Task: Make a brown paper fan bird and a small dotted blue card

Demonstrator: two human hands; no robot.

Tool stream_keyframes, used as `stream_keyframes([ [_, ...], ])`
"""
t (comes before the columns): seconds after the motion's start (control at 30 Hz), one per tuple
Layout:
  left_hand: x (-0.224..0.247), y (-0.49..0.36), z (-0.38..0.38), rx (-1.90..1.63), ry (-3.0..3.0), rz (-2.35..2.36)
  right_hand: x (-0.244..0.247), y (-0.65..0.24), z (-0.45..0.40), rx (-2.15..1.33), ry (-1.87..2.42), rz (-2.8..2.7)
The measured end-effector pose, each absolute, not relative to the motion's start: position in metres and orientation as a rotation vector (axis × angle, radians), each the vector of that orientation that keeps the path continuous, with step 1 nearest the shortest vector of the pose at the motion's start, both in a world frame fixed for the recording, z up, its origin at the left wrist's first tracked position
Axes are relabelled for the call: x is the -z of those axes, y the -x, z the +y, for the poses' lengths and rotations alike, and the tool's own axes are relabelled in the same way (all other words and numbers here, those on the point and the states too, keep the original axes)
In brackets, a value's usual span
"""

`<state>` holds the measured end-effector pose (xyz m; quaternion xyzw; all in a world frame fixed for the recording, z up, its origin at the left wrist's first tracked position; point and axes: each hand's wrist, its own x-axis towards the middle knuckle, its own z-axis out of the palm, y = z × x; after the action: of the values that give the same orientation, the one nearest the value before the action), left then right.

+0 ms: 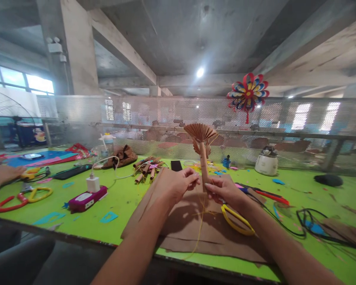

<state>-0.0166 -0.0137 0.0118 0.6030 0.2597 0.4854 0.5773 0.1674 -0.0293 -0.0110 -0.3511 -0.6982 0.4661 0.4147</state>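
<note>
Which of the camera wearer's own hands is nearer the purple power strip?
Left. The left hand is to the right of the power strip; the right hand is farther right, holding the paper stem.

Viewpoint: single head view, worn by the person, set above and behind the left hand [188, 180] and right hand [222, 188]
Facing: forward and somewhat down across the green bench [109, 233]
Closest: both forearms [150, 221], rising from the lower edge
Mid-frame: paper tube [203, 162], near the centre and within arm's reach
Farther: mesh screen [136, 113], across the whole width beyond the bench
Top: concrete ceiling [175, 35], well away overhead
Span: wide, from a co-worker's hand [7, 174] at left to black cable [310, 221] at right
</note>
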Motion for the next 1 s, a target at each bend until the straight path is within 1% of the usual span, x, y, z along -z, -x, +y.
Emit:
stream_keyframes([
  [0.27, -0.014, 0.023, -0.016, -1.041, -1.419, 0.483, 0.014, -0.162, -0.022, -0.884, 0.981, -1.768],
  [0.43, -0.006, 0.024, -0.012, -1.001, -1.514, 0.555, 0.017, -0.156, -0.022, -0.989, 0.961, -1.714],
  [0.57, -0.003, 0.023, -0.011, -0.992, -1.490, 0.564, 0.022, -0.152, -0.020, -0.995, 0.982, -1.690],
  [0.8, -0.013, 0.025, -0.018, -0.958, -1.658, 0.650, 0.027, -0.152, -0.017, -0.986, 0.964, -1.721],
  [1.0, -0.009, 0.029, 0.001, -1.089, -1.685, 0.941, 0.026, -0.148, -0.022, -1.019, 0.978, -1.709],
])
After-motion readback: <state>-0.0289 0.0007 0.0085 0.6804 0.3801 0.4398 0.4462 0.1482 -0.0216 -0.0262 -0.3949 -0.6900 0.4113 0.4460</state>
